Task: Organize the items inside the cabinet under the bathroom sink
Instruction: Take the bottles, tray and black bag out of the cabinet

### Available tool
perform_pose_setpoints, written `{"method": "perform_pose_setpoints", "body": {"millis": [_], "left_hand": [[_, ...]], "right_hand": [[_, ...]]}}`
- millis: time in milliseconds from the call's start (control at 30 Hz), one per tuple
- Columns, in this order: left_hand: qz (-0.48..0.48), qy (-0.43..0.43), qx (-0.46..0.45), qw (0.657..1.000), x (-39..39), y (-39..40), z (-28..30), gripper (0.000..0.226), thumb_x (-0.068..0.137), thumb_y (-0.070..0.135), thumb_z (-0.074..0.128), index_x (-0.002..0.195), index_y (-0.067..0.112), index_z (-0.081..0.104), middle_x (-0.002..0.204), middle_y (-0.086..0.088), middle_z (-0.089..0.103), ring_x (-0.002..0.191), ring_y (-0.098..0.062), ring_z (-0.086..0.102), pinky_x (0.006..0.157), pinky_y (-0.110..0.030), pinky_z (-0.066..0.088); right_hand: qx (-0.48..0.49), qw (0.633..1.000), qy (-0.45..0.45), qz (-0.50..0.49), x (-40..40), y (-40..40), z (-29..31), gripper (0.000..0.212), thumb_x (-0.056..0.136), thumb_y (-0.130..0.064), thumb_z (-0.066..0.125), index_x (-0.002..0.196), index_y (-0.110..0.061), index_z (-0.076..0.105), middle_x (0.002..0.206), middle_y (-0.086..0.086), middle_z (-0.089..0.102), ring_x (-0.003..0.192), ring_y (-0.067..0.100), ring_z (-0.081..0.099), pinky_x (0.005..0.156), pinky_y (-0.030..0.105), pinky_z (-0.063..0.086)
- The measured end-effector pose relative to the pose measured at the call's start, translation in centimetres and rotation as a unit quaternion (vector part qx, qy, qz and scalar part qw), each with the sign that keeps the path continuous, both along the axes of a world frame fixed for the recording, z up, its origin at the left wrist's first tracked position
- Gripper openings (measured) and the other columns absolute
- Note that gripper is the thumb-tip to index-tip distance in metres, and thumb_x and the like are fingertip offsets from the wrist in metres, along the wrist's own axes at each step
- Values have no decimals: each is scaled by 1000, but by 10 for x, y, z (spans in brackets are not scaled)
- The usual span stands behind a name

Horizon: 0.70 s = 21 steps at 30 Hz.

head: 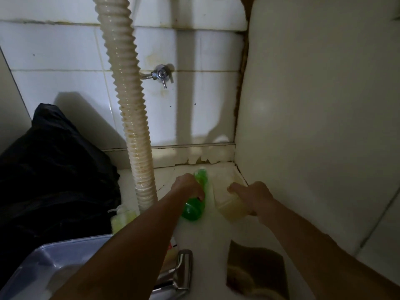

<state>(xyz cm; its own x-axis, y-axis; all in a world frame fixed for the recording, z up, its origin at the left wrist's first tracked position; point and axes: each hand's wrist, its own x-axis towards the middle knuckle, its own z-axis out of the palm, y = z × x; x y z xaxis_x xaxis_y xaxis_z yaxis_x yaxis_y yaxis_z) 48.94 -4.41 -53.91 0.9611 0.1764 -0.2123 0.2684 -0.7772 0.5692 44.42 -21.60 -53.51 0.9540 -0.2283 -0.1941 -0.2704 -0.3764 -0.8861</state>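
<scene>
**Two bottles held side by side near the back right corner**

The cabinet is a dim, tiled box: white wall tiles (65,50) at the back, a pale side panel (313,105) on the right, and a light floor (216,234) with bare room in the right rear corner. A ribbed drain hose (127,94) drops down left of centre, with a black bag (54,169) filling the left side and a clear plastic tub (43,267) at the near left.

The left hand (188,186) has its fingers curled round a green bottle (195,202), whose long axis runs from the person toward the back wall, the far end tilted up. Just right of it, the right hand (253,195) grips a pale yellowish container (231,210) from the right side. The two nearly touch. Both hands lie about equally near the corner, which probably suits standing them there.
</scene>
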Motion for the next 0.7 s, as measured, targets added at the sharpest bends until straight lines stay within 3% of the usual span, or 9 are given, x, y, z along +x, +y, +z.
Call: {"method": "perform_pose_setpoints", "body": {"millis": [100,200,300,400,500,633,700], "left_hand": [[-7,24,23,999,-6,-11,-2,60,75,24,76,125,5,48,107,-10,57,98,-23,59,84,-29,51],[1,20,22,1000,-8,-20,-4,63,74,25,77,125,4,48,102,-8,54,93,-21,56,77,-27,48],[28,1,-16,999,-14,-24,-6,62,77,22,76,127,3,45,111,-11,56,97,-22,57,80,-27,50],[64,-30,-84,994,-31,-25,-2,58,78,18,75,125,1,46,116,-14,56,107,-26,58,81,-28,48],[111,-61,-171,977,-61,-21,10,56,73,17,78,119,4,48,105,-12,56,100,-28,60,78,-33,51],[131,-116,-334,926,-119,-9,30,47,68,9,78,109,2,57,95,-15,65,86,-30,66,75,-38,55],[118,-120,-425,890,-153,1,41,40,71,4,74,107,1,58,88,-15,64,77,-30,65,73,-40,56]], "right_hand": [[60,998,-8,-18,-28,-14,2,75,66,-46,74,123,-2,51,110,13,59,93,27,60,71,34,52],[150,988,-10,-32,-56,-22,6,70,69,-43,75,122,-5,52,112,13,59,96,27,59,79,38,55],[274,961,2,-42,-82,-26,12,43,73,-33,76,102,-8,57,108,16,60,96,30,59,81,40,55],[390,920,5,-48,-105,-26,18,29,74,-27,75,93,-12,57,110,19,61,103,35,59,75,38,54],[466,884,-10,-35,-129,-24,26,24,73,-22,73,91,-14,59,109,17,62,106,35,58,81,39,52],[568,822,-12,30,-155,-16,33,30,62,-14,70,90,-9,62,89,12,70,93,27,62,86,36,49],[577,816,-7,48,-163,-7,37,36,59,-13,71,94,-9,63,96,12,70,96,26,61,89,35,49]]}}
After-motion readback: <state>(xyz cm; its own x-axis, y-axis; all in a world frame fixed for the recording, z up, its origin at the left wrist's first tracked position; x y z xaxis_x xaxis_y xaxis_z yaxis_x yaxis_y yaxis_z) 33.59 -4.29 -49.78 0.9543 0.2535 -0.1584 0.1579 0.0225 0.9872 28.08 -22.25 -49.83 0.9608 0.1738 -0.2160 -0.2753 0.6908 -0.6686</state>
